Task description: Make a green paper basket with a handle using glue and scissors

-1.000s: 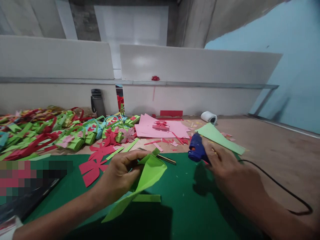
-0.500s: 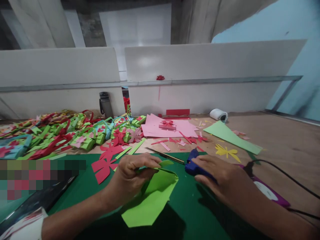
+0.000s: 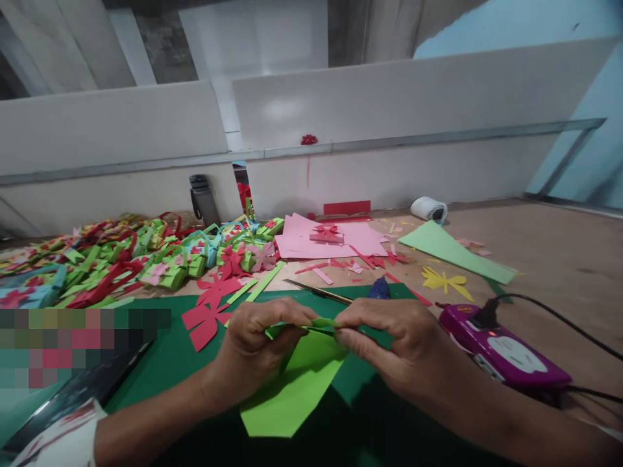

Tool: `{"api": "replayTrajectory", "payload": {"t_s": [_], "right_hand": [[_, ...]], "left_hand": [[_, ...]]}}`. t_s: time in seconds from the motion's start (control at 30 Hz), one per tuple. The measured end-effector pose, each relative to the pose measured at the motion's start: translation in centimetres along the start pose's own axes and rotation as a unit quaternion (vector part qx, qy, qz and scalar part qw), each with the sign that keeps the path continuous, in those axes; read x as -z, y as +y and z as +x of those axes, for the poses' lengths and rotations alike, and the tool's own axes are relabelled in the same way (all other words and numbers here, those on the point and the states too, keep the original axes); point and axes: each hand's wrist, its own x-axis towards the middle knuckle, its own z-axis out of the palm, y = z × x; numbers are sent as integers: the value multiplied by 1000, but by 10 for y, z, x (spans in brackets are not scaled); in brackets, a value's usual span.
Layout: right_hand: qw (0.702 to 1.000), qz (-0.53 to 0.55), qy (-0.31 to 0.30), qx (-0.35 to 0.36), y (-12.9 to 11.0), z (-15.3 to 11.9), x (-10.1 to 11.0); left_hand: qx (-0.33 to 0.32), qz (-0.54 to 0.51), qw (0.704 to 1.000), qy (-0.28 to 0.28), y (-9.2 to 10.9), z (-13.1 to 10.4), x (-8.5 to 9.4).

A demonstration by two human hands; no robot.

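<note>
green mat (image 3: pixel 163 360) on brown table (image 3: pixel 545 259); green sheet (image 3: pixel 292 405) held over the mat
left hand (image 3: pixel 263 344) and right hand (image 3: pixel 402 337) pinch its folded top edge; probably light, bendable, easily creased; best held at the doubled fold, flap unpressed

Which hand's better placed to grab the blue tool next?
Right, likely: the right hand is nearer, with the blue tool just beyond its knuckles. The left hand is farther across. Both pinch the green piece near its upper edge, so the right would have to let go first.
</note>
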Motion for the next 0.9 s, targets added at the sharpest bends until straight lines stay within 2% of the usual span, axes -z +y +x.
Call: {"api": "replayTrajectory", "payload": {"t_s": [0.1,0.27,0.43,0.7,0.9], "right_hand": [[1000,7,15,-2,1,0,-2],[999,4,45,20,4,0,-5],[997,-6,53,53,10,-3,-10],[996,-21,56,68,15,-8,-17],[996,-31,44,65,12,-9,-17]], "left_hand": [[18,23,1000,-1,0,-4,0],[44,40,997,40,-4,-11,-3],[-52,110,990,67,-8,-10,-5],[-65,93,993,10,-10,-5,-7],[-128,124,983,-42,-11,-4,-2]]}}
